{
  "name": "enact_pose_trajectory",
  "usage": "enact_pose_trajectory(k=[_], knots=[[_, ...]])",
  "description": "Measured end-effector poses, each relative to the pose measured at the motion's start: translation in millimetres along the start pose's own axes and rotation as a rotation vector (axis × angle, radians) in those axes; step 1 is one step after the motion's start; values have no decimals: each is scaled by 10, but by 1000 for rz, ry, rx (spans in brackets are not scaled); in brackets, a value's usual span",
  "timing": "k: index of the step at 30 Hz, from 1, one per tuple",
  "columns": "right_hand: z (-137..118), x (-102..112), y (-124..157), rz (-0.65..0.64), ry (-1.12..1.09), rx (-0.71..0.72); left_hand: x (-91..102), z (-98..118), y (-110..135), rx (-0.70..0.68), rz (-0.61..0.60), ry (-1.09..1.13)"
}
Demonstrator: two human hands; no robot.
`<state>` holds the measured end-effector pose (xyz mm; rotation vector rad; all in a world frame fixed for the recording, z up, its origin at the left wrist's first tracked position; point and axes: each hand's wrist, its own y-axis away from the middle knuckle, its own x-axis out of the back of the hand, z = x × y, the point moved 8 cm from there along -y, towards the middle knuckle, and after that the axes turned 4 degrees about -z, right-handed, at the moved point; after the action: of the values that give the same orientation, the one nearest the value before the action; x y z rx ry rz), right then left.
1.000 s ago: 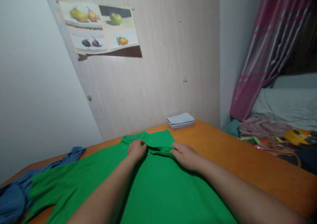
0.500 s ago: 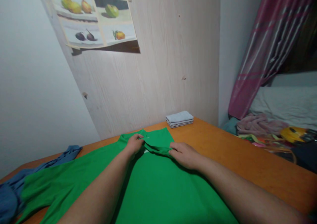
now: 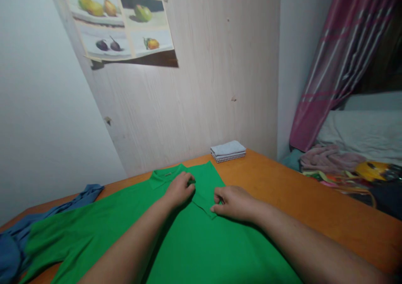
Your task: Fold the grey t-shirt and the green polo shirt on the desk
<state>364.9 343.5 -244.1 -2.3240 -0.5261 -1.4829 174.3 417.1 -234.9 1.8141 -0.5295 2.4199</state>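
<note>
A green polo shirt [image 3: 201,250] lies spread on the orange wooden table [image 3: 314,208], collar toward the far wall. My left hand [image 3: 179,190] rests on the collar area with its fingers curled into the fabric. My right hand [image 3: 234,202] pinches the edge of the right collar flap [image 3: 205,192], which lies folded down flat on the shirt. Both forearms stretch across the shirt's front.
A small stack of folded cloths [image 3: 228,151] sits at the table's far edge by the wall. Blue cloth [image 3: 37,225] lies bunched at the left. A fruit poster [image 3: 119,24] hangs on the wall. To the right are a bed with clothes [image 3: 329,158] and a pink curtain [image 3: 342,58].
The raised right collar flap has been brought down and laid flat on the shirt. Both hands moved a little toward me with it.
</note>
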Motion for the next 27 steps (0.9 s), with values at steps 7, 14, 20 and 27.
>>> enact_pose_trajectory(k=[7,14,20,27], knots=[[-26,6,19,-13,60,1,-37,127,-47,-32,-48,-181],[-4,-9,42,-36,124,-37,-311,669,-393,-280,-111,-116],[-26,5,63,-60,133,-19,-617,790,-698,-336,-160,-66],[-36,7,52,-79,131,-37,-754,457,-887,-98,-130,-42]])
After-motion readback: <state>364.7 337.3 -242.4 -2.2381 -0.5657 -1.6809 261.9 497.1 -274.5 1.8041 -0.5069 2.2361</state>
